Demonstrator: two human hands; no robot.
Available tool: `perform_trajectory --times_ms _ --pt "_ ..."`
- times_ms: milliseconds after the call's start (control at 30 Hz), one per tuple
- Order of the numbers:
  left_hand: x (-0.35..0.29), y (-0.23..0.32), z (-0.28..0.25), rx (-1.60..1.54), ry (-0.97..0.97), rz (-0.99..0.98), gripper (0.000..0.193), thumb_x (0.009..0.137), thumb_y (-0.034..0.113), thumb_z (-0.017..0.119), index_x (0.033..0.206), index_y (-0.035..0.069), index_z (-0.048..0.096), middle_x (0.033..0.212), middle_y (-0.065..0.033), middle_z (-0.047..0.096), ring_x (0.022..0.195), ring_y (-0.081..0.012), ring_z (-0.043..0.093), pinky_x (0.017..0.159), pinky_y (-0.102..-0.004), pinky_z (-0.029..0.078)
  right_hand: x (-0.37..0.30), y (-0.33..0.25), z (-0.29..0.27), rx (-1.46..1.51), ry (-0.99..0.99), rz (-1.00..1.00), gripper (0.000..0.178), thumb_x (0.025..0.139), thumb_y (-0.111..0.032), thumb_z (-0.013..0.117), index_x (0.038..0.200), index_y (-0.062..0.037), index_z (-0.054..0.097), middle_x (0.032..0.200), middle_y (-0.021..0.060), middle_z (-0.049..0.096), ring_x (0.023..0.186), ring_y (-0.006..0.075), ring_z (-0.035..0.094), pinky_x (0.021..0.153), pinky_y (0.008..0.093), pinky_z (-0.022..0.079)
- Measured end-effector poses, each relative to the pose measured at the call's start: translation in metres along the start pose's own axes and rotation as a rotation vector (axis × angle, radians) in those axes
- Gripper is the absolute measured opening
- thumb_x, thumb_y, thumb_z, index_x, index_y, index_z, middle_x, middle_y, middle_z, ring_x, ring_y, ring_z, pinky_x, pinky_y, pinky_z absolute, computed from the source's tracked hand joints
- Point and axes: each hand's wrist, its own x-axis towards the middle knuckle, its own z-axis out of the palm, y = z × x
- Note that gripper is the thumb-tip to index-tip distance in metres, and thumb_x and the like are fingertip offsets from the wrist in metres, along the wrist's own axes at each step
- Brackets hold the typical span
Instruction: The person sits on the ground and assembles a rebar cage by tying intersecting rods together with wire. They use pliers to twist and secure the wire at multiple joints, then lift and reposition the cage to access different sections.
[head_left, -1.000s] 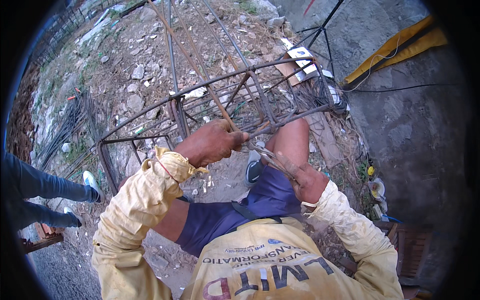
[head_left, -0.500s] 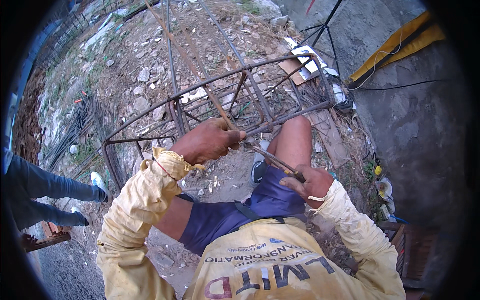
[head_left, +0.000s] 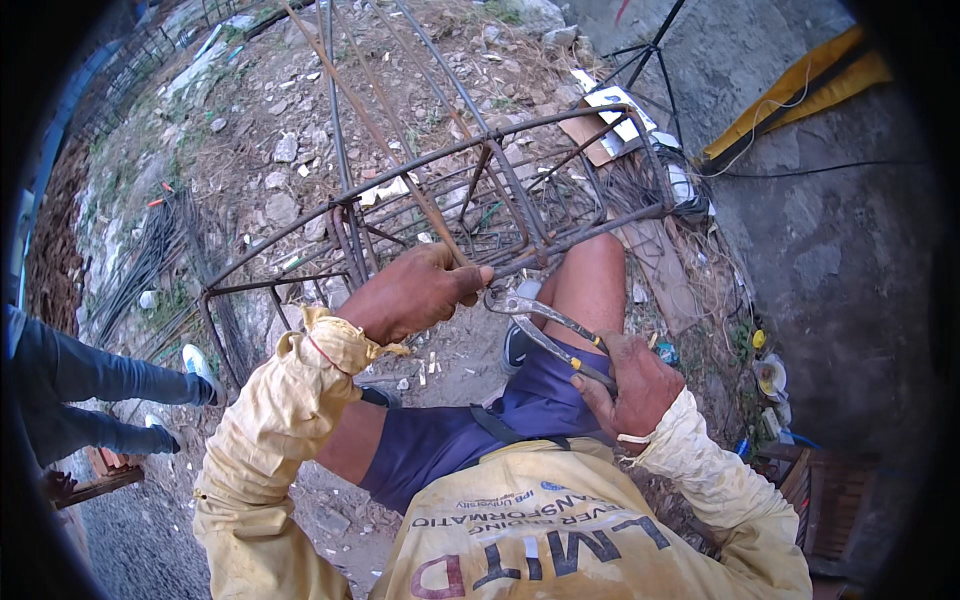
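Observation:
A steel rebar cage [head_left: 510, 190] of long bars and bent stirrups lies before me, its near bar just above my right knee. My left hand [head_left: 415, 290] is closed around that near bar where a rusty lengthwise bar meets it, thumb pointing right. The pincers [head_left: 560, 345], with dark handles and yellow bands, are gripped in my right hand [head_left: 640, 385]. Their handles stand spread, and the jaws are just below the bar, close to my left thumb. Whether the jaws touch a wire is too small to tell.
Loose rods [head_left: 155, 255] lie on the rubble at left, near a person's legs [head_left: 110, 375] in jeans. A grey wall [head_left: 810, 270] rises at right, with yellow cloth [head_left: 790, 95] and a dark cable. Coiled wire [head_left: 685, 200] sits beside the cage's right end.
The pincers' handles have spread from nearly together to wide apart. My right hand has turned and shifted slightly right and down; my left hand keeps its grip on the bar.

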Motion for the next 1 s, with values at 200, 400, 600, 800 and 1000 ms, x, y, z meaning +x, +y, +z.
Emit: perform_trajectory --times_ms 200,400,600,800,1000 --pt "-0.004 0.010 0.002 0.075 0.008 -0.015 0.041 0.092 0.043 0.064 0.090 0.002 0.063 0.072 -0.0004 0.055 0.059 -0.0087 0.047 0.052 -0.0259 0.038 0.001 0.020 0.009 0.574 -0.335 0.136 0.052 0.093 -0.043 0.059 0.122 0.0008 0.054 0.086 0.0126 0.061 0.069 0.0266 0.062 0.064 0.0376 0.051" --pt "-0.002 0.007 0.004 0.048 0.013 -0.025 0.041 0.091 0.044 0.065 0.092 0.002 0.063 0.076 -0.0011 0.058 0.060 -0.0086 0.047 0.053 -0.0250 0.039 0.006 0.030 0.006 1.146 -0.693 0.619 0.049 0.098 -0.044 0.052 0.114 0.0019 0.058 0.088 0.0111 0.060 0.076 0.0222 0.059 0.069 0.0363 0.050" --pt "0.000 0.001 0.001 0.003 0.012 -0.049 0.040 0.090 0.043 0.066 0.094 0.003 0.064 0.078 -0.0009 0.060 0.060 -0.0077 0.048 0.052 -0.0242 0.039 0.008 -0.007 0.002 0.247 -0.225 0.214 0.042 0.098 -0.037 0.053 0.108 0.0037 0.054 0.081 0.0219 0.062 0.068 0.0399 0.063 0.065 0.0431 0.052" --pt "-0.003 0.010 0.000 -0.065 0.018 -0.108 0.034 0.091 0.038 0.067 0.093 0.004 0.063 0.073 0.0019 0.058 0.054 -0.0059 0.046 0.047 -0.0217 0.034 0.002 -0.002 0.015 0.538 -0.269 0.164 0.033 0.088 -0.029 0.070 0.094 -0.0015 0.053 0.067 0.0105 0.058 0.053 0.0277 0.058 0.052 0.0393 0.046" --pt "0.002 0.002 -0.003 -0.053 -0.009 -0.083 0.038 0.091 0.041 0.065 0.084 0.004 0.061 0.063 0.0029 0.050 0.051 -0.0075 0.043 0.046 -0.0258 0.031 0.007 0.021 0.022 1.883 -1.004 0.836 0.029 0.084 -0.022 0.074 0.103 -0.0102 0.056 0.062 -0.0047 0.045 0.044 0.0008 0.038 0.037 0.0173 0.027"
